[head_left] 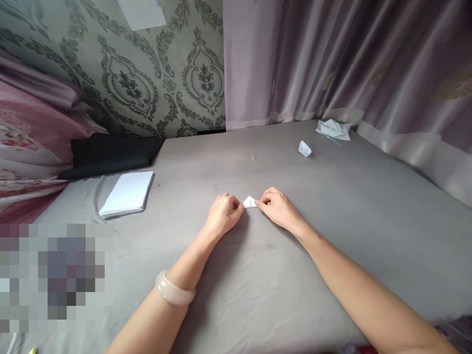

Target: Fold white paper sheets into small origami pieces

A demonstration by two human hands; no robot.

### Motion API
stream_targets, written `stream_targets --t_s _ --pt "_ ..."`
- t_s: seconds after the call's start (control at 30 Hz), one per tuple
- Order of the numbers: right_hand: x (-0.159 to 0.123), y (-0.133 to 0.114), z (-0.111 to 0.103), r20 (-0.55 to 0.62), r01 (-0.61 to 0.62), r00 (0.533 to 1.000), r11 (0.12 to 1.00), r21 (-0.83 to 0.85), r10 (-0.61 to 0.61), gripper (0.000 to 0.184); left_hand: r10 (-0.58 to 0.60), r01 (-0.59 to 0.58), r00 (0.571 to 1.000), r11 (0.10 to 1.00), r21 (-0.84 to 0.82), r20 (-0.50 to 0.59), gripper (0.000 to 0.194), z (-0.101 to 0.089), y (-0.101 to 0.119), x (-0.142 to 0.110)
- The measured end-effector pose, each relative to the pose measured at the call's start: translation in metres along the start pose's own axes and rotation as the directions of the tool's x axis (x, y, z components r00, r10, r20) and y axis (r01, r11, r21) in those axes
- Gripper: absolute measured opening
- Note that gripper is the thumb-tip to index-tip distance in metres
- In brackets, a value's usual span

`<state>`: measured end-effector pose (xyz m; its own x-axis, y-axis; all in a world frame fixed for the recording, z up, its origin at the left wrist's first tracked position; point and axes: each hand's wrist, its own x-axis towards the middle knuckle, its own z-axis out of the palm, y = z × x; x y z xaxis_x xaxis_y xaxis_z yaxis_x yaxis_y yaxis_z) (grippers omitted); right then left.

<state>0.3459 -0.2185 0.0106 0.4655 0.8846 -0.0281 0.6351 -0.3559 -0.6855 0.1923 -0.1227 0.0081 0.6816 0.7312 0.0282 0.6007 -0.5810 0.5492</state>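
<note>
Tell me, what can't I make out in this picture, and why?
Head view, folded paper: its side ends are covered by the left hand and right hand.
Head view, white sheet up high: its top is cut off by the upper edge.
Head view, pixelated patch: blurring hides whatever lies there.
Head view, yellow thing: too small, at the bottom edge, to identify.

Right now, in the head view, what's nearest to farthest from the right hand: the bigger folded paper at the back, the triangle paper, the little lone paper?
From the right hand:
1. Triangle paper: at its fingertips, left side.
2. Little lone paper: farther back, slightly right.
3. Bigger folded paper: farthest, back right.
</note>
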Motion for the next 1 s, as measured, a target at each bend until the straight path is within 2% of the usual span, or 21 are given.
stream_targets --t_s 0.2,0.47,0.57,0.67,0.77,0.9,1.0 --pt "0.002 0.001 0.0 0.004 0.012 1.0 1.0 -0.005 -0.012 0.025 -0.041 0.041 0.999 0.999 0.031 0.026 0.018 -0.003 0.005 -0.001" --pt "0.003 0.012 0.0 -0.016 0.109 0.994 0.992 -0.06 -0.111 0.027 -0.093 0.093 0.995 0.996 0.01 0.028 0.015 -0.004 0.005 -0.004" --pt "0.003 0.015 -0.003 -0.012 0.116 0.993 0.991 -0.065 -0.117 0.025 0.019 -0.019 0.999 1.0 0.012 -0.026 0.01 -0.002 0.003 -0.007" --pt "0.003 0.018 -0.007 0.016 0.125 0.992 0.991 -0.04 -0.125 0.02 0.191 -0.189 0.981 0.981 0.045 -0.041 0.024 0.003 0.002 -0.008" --pt "0.004 0.023 -0.009 0.033 0.127 0.991 0.992 -0.019 -0.127 0.015 0.297 -0.296 0.955 0.954 0.054 -0.009 0.034 0.008 -0.002 -0.006" --pt "0.0 0.022 -0.009 -0.024 0.155 0.988 0.987 0.045 -0.154 0.008 0.346 -0.347 0.938 0.934 0.087 0.022 0.037 0.011 -0.005 -0.003" --pt "-0.009 0.012 -0.003 -0.099 0.28 0.957 0.958 0.059 -0.273 0.02 0.342 -0.342 0.94 0.933 0.115 0.019 0.038 0.011 -0.004 -0.005"
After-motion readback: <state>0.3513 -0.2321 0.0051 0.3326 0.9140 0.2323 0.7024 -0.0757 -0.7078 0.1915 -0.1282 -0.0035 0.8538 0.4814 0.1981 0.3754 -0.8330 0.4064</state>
